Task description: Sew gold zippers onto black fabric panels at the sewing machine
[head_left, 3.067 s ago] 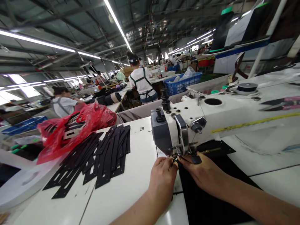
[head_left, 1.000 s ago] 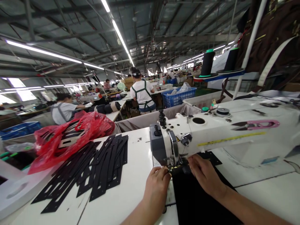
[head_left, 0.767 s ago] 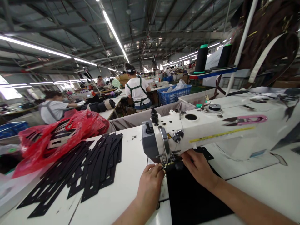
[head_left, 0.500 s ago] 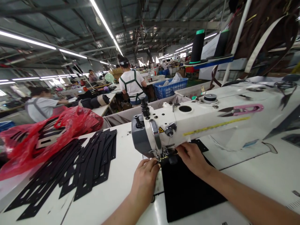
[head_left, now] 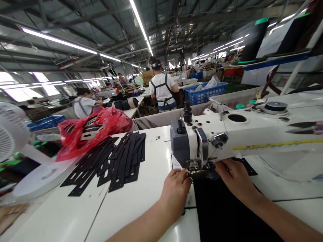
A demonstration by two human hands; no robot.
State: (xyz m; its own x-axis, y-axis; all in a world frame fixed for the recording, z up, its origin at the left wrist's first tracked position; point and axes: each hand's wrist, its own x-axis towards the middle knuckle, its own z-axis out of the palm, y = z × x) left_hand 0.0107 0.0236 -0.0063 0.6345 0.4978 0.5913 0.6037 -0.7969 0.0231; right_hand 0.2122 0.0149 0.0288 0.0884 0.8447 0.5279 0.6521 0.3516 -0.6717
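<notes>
A white sewing machine (head_left: 242, 134) stands in front of me, with a black fabric panel (head_left: 214, 208) lying flat under its needle area and toward me. My left hand (head_left: 176, 191) is left of the presser foot, its thumb and fingers pinched on the fabric's edge. Right of the foot, my right hand (head_left: 236, 178) has curled fingers closed on the fabric; their tips are partly hidden by the machine head. Beyond that hand, a black strip with small holes (head_left: 248, 167) shows under the machine arm. Several black slotted strips (head_left: 123, 161) lie overlapping on the left of the white table (head_left: 126, 211).
A red plastic bag (head_left: 101, 131) with more strips sits behind the pile. At far left stands a white fan (head_left: 37, 161). Black thread cones (head_left: 254, 42) are at upper right. Beyond the table are a co-worker (head_left: 163, 87), another person (head_left: 84, 102) and a blue basket (head_left: 204, 91).
The view has turned left, so the scene sits further right and the fan has come into sight. Both hands stay at the presser foot, holding the fabric.
</notes>
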